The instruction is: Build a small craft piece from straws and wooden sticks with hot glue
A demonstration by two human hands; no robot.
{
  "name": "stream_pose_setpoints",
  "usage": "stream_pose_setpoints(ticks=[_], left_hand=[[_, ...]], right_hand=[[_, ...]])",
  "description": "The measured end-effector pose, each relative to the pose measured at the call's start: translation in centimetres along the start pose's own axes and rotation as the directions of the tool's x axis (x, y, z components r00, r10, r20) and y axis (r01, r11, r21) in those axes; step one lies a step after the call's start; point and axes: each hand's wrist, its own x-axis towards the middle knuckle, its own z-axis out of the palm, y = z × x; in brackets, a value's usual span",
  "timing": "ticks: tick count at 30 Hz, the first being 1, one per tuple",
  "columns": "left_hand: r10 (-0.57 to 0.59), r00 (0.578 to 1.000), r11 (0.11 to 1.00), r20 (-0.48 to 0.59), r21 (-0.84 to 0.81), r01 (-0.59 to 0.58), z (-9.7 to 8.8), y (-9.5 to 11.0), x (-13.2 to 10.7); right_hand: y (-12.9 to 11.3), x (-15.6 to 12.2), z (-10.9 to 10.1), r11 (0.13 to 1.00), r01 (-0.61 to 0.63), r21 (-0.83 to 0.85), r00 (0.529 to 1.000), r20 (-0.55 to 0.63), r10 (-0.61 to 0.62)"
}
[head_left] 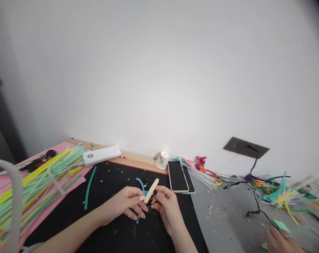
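A pale, cream-coloured craft stick (151, 190) with a rounded top stands tilted between my hands, above the black mat (109, 225). My right hand (166, 205) pinches its right side, the dark thumbnail lying against it. From the left, my left hand (129, 202) has its thumb and index finger at the stick's lower part; its other fingers curl loosely below. A bent blue strip (140, 182) passes behind the left fingers, its lower end showing under them. Close by the right fingertips is a thin yellowish loop (149, 208). How these are joined is hidden by my fingers.
Left are bundled coloured straws (51, 179) on pink paper, a green strip (90, 188) and a white device (101, 155). Behind stand an upturned paper cup (162, 160) and two phones (178, 176). At right lie cables, tangled strips (283, 196) and another person's hand (280, 240).
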Motion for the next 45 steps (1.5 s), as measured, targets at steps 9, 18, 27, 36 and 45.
stream_pose_setpoints(ticks=[9,18,27,36,45], left_hand=[[0.005,0.999,1.0,0.039,-0.028,-0.004,0.1,0.0,-0.3],[0.014,0.999,1.0,0.052,-0.016,-0.014,0.1,0.1,-0.2],[0.026,0.998,0.999,0.057,-0.022,-0.025,0.3,0.3,-0.4],[0.032,0.997,0.999,0.069,-0.027,-0.03,0.4,0.6,-0.6],[0.085,0.996,0.996,-0.027,0.042,-0.084,-0.1,0.2,-0.1]], right_hand=[[0.6,0.3,-0.7,1.0,0.004,0.003,0.999,0.038,-0.004],[0.2,0.0,-0.2,1.0,0.002,-0.011,1.0,0.025,-0.002],[0.3,0.2,-0.4,1.0,-0.002,-0.003,1.0,0.025,0.002],[0.5,0.4,-0.7,1.0,0.001,0.02,1.0,0.017,-0.001],[0.6,0.7,-1.3,0.994,0.076,0.077,0.997,-0.036,-0.074]])
